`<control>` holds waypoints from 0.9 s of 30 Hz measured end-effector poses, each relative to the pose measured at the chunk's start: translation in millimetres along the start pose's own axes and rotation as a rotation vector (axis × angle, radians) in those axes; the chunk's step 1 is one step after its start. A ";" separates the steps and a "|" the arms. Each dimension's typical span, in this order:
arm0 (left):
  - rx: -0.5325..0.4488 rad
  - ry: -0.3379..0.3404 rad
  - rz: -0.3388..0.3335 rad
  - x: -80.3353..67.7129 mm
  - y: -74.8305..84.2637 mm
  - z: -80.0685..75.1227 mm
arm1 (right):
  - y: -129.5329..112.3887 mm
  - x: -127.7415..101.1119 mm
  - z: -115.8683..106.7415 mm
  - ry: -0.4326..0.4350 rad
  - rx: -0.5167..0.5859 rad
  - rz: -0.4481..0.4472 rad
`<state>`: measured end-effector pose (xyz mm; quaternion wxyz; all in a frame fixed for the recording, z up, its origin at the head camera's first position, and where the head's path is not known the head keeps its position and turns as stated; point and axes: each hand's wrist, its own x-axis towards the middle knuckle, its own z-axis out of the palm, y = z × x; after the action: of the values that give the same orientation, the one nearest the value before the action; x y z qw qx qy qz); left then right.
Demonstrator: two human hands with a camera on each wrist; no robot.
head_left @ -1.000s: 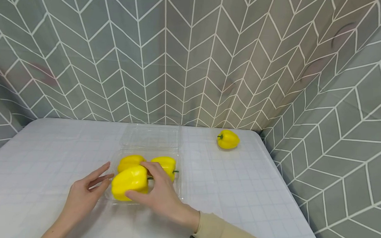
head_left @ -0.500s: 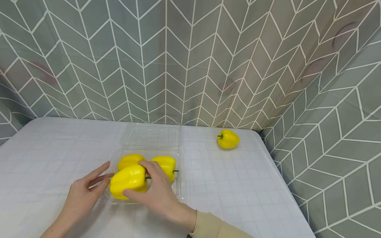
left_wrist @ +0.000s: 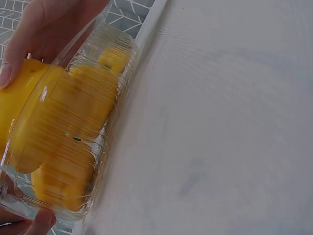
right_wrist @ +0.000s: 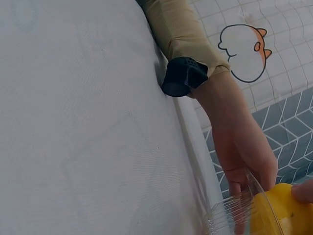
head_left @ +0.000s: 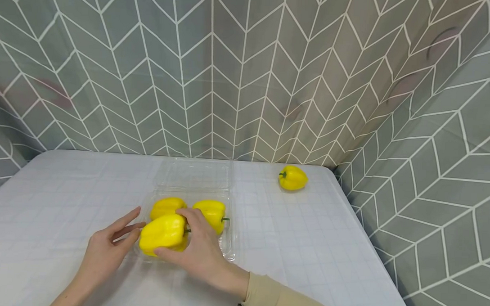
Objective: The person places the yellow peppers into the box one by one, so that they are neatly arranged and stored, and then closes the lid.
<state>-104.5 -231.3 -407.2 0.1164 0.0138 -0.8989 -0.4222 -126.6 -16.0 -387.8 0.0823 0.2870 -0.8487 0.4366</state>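
Peppers fill most of what I see from here: two yellow ones already lie side by side in the far half of the clear clamshell tray (head_left: 229, 249), and a third, the front pepper (head_left: 163, 233), sits at the near left corner under my right hand (head_left: 197, 252). I judge the tray is steadied from the left because it is thin plastic and would skid on the smooth white tablecloth (head_left: 314, 245) as the fruit is seated. My left hand (head_left: 105, 251) lies flat beside the tray's left wall, fingers straight and slightly spread, their tips touching the rim — holding nothing, only bracing. The right hand curls round the front pepper, thumb along its near side and fingers over the stem end, so the grasp is closed on it. In the left wrist view the ribbed tray wall (left_wrist: 105, 147) shows the yellow shapes pressed close behind it. The tray's lid (head_left: 195, 174) lies open and flat toward the wall. One more pepper, the stray pepper (head_left: 293, 178), rests well apart at the far right of the table — untouched.
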 end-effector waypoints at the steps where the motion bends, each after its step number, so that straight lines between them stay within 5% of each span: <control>1: -0.002 0.001 -0.001 0.4 0.2 -0.1 | -0.1 0.0 -0.2 -0.002 -0.001 0.004; 9: 0.002 -0.017 -0.013 0.1 0.0 -0.6 | 1.8 -0.6 0.1 -0.018 0.003 0.017; 17: 0.020 0.000 -0.001 -1.1 -1.6 0.1 | 5.5 -0.9 -0.6 -0.020 0.125 0.004; 27: -0.013 -0.017 0.001 -1.8 -0.8 -1.7 | 1.1 -2.3 0.1 -0.029 0.059 0.013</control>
<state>-102.4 -232.9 -407.1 0.1091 0.0089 -0.8971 -0.4281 -125.3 -14.6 -389.6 0.0587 0.2898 -0.8385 0.4577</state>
